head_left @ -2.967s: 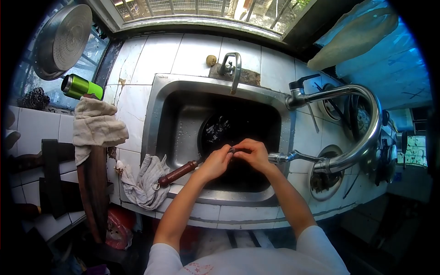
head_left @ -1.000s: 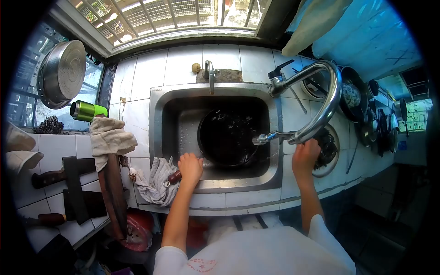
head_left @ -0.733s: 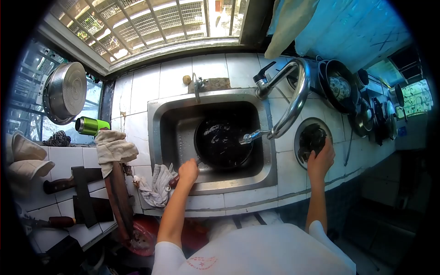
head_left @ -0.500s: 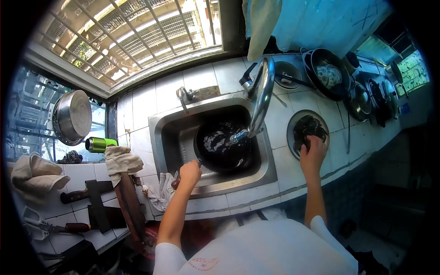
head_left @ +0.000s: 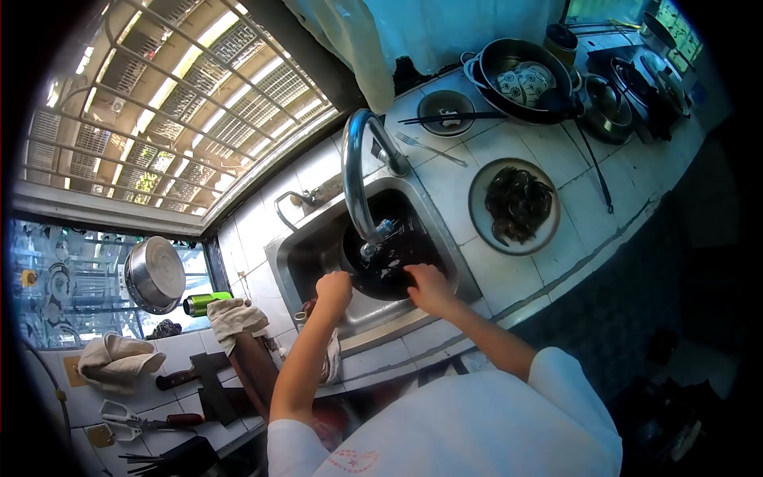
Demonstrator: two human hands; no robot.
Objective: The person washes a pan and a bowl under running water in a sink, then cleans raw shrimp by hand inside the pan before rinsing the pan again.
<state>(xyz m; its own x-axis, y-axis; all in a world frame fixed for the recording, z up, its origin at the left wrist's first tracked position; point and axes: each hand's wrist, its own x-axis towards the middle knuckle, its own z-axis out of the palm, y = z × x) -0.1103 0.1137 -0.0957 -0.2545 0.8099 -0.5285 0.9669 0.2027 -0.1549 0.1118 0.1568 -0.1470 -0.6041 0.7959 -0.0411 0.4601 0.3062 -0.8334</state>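
Observation:
A dark wok (head_left: 389, 258) sits in the steel sink (head_left: 373, 324) under the curved faucet (head_left: 355, 171), with water in it. My left hand (head_left: 334, 290) is closed at the wok's near left side, around its handle, which is mostly hidden by the fist. My right hand (head_left: 431, 288) is at the wok's right edge, its fingers reaching in over the dark water; whether they hold anything is too dark to tell. On the counter right of the sink, a round plate (head_left: 482, 224) bears a pile of dark, glossy food (head_left: 518, 205).
Behind the plate are a small bowl (head_left: 447, 103) with chopsticks, a fork (head_left: 431, 149) and a large pot (head_left: 509, 60). Knives (head_left: 179, 378), a cloth (head_left: 119, 362) and a green bottle (head_left: 205, 303) are at the left. A barred window is behind.
My right hand has left the food on the plate and moved left to the wok. My left hand stays closed at the wok's side. The view has turned and shifted.

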